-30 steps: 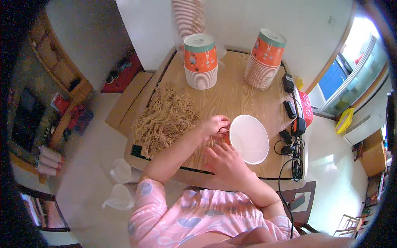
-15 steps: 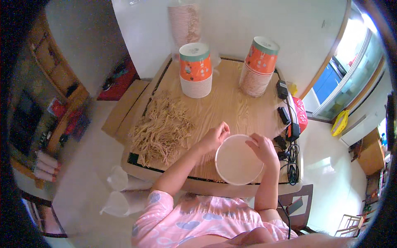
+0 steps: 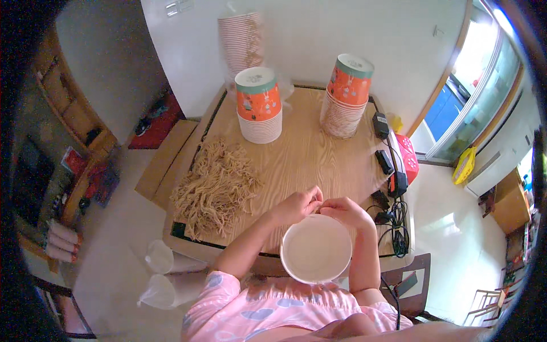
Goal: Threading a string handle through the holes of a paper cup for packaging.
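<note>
A round white paper bucket (image 3: 316, 253) is tilted in front of my chest at the table's near edge, its open mouth facing up toward me. My right hand (image 3: 346, 213) is closed at the far right of its rim. Just beyond the rim my left hand (image 3: 300, 205) pinches thumb and fingers together, close to the right fingertips. Something small and tan shows between the hands, too small to make out. Left of my hands lies a loose heap of tan twisted cords (image 3: 215, 188).
Upside-down stacks of orange-and-white paper buckets stand at the table's back left (image 3: 259, 105) and back right (image 3: 345, 97). A taller wrapped bucket stack (image 3: 241, 43) rises behind. Black adapters and a coiled cable (image 3: 401, 228) line the right edge. An opened cardboard box (image 3: 165, 162) sits beyond the left edge.
The bucket has come down toward my body and slightly left. My right hand has shifted left along the rim, and the two hands' fingertips are now close together.
</note>
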`<action>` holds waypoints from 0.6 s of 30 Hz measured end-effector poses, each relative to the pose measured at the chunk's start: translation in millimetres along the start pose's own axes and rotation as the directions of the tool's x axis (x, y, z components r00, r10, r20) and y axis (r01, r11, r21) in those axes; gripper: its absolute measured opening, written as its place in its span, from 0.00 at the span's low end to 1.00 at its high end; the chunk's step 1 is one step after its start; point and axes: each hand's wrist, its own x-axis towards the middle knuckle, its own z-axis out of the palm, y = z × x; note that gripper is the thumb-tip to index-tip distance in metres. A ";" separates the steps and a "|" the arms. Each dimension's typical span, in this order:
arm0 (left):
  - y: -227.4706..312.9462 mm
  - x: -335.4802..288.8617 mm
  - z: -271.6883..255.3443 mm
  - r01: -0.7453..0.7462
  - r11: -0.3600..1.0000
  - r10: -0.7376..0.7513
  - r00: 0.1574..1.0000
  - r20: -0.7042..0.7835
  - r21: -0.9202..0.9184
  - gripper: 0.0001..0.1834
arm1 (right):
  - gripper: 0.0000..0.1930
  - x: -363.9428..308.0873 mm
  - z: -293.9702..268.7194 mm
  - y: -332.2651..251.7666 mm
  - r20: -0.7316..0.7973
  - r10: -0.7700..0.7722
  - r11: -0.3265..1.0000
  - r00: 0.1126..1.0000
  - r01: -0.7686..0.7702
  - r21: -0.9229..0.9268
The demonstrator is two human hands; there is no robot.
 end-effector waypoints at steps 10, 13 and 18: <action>-13.0 -9.5 3.4 0.048 0.953 -0.032 0.998 0.058 -0.300 0.14 | 0.10 6.6 14.0 12.3 -0.249 0.055 0.981 0.967 -0.005 0.195; -28.6 -11.0 5.4 0.037 0.930 0.019 0.989 0.148 -0.366 0.15 | 0.09 11.1 18.3 10.1 -0.271 0.027 0.974 0.962 0.036 0.223; -24.5 -11.6 12.2 0.246 0.799 -0.200 0.969 0.144 -0.549 0.11 | 0.05 15.1 21.8 7.0 -0.266 -0.105 0.937 0.958 0.185 0.297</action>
